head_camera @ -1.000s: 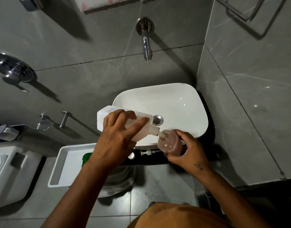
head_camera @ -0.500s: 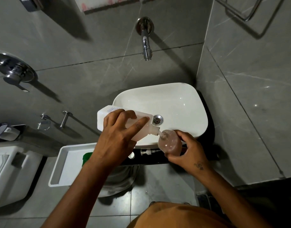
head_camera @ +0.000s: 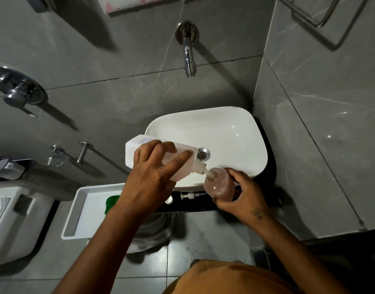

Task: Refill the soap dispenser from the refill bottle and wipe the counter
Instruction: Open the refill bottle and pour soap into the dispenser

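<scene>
My left hand (head_camera: 152, 179) grips the white refill bottle (head_camera: 137, 147), tipped on its side with its nozzle at the mouth of the soap dispenser. My right hand (head_camera: 245, 195) holds that clear soap dispenser bottle (head_camera: 219, 185), which is partly filled with pinkish soap, over the front rim of the white basin (head_camera: 229, 132). The dispenser's white pump head (head_camera: 189, 195) lies on the black counter (head_camera: 195, 205) just below the basin. A small white cap (head_camera: 169, 200) lies beside it.
A chrome wall tap (head_camera: 189, 58) hangs above the basin, whose drain (head_camera: 203, 154) is open. A white tray (head_camera: 80, 211) holding something green (head_camera: 112, 203) sits left of the counter. A white toilet tank (head_camera: 10, 219) stands at far left. The tiled wall is close on the right.
Almost nothing has moved. Both hands hold the same pouring pose, with the refill bottle's nozzle at the dispenser's mouth.
</scene>
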Demonstrator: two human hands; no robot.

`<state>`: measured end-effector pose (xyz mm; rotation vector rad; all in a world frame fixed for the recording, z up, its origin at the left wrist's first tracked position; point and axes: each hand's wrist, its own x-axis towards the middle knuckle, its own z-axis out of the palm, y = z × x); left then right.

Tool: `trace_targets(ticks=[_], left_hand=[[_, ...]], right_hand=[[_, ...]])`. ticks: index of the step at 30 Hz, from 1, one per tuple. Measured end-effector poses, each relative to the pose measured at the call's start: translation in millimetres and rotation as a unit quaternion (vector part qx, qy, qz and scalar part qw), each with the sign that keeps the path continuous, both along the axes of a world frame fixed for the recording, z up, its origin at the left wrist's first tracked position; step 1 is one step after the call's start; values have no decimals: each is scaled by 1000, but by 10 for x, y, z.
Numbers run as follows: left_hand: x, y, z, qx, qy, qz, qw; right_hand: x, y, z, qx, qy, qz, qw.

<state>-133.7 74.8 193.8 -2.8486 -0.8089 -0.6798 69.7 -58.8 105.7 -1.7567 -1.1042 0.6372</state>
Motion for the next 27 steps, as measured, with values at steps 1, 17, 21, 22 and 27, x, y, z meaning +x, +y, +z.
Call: trace_targets(ticks=[1,17,21,22,27], left_hand=[[-2,1,-3,3,-2,0,1000],[9,-25,-102,-25,0,-3,1000],[18,-40,-153,-48,-15,1,999],[15,-39,-161,-58,-20,1,998],[-20,-47,-264,-161,-87,14,983]], right_hand=[[3,2,-1,0,1,-1,1000],[-4,25,26,10,2,7,1000],[-17,15,23,19,-2,14,1000],[-19,12,16,19,-4,16,1000],[-4,8,-16,20,18,14,1000]])
